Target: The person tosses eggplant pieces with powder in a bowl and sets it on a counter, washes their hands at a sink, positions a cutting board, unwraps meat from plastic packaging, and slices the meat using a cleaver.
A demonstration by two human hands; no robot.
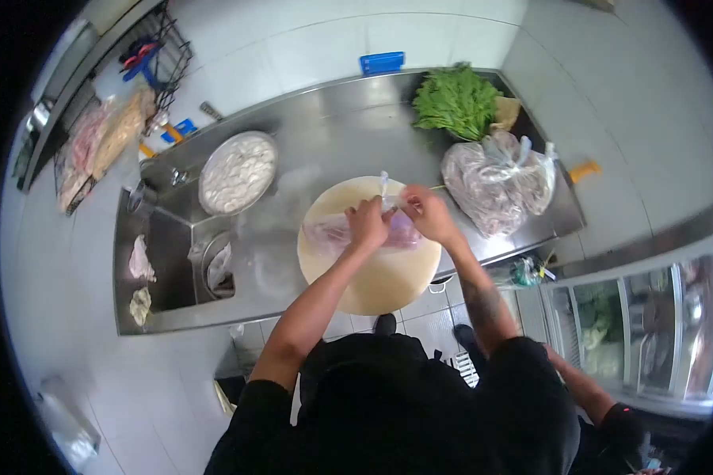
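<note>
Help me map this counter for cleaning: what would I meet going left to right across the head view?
Round metal bowl of whitish pieces, flat clear plastic bag with pinkish contents, bulging knotted clear plastic bag.

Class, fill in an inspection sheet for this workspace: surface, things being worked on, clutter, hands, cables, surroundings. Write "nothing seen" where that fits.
Surface: steel counter with a sink at its left end; a round board overhangs the front edge.
Things being worked on: clear bag with pinkish contents, lying on the board; contents unidentifiable.
Clutter: bowl of pale pieces beside the sink; leafy greens and a full plastic bag toward the right end.
Hands: left hand and right hand close together at the clear bag; exact grip unclear.
Cables: nothing seen.
Surroundings: tiled wall behind; glass-fronted cabinet and another person's forearm at right.
</note>
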